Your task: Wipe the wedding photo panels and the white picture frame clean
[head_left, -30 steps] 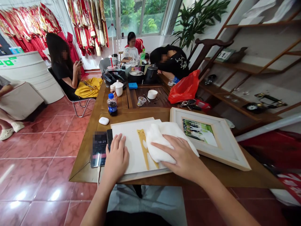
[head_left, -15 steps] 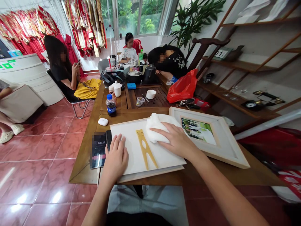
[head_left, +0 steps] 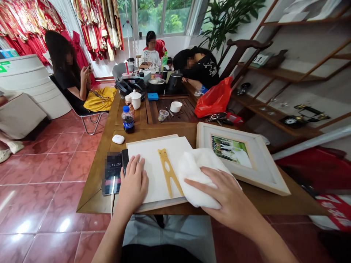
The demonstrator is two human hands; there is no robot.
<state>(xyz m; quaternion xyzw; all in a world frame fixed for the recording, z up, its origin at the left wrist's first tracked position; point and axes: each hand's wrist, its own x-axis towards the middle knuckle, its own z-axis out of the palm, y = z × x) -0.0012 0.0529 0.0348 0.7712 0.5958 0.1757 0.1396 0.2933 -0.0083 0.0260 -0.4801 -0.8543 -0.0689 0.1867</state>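
A white board (head_left: pixel 153 160), seemingly a picture frame lying face down, rests on the near edge of the wooden table (head_left: pixel 95 175). A yellow stand piece (head_left: pixel 168 171) is fixed along its middle. My left hand (head_left: pixel 133 186) lies flat on the board's left part, fingers stretched out. My right hand (head_left: pixel 227 197) presses a white cloth (head_left: pixel 194 171) onto the board's near right corner, fingers spread over it. A second white frame (head_left: pixel 241 160) holding a photo lies face up just right of the board.
A phone (head_left: pixel 112 177) and a white earbud case (head_left: pixel 118 139) lie left of the board. Farther back stand a cola bottle (head_left: pixel 128 119), a tea tray with cups and kettles, and a red plastic bag (head_left: pixel 215 98). Three people sit beyond the table. Shelves stand on the right.
My right hand has swept the cloth from the board's far right part back toward me, to its near right corner. My left hand has stayed flat on the board.
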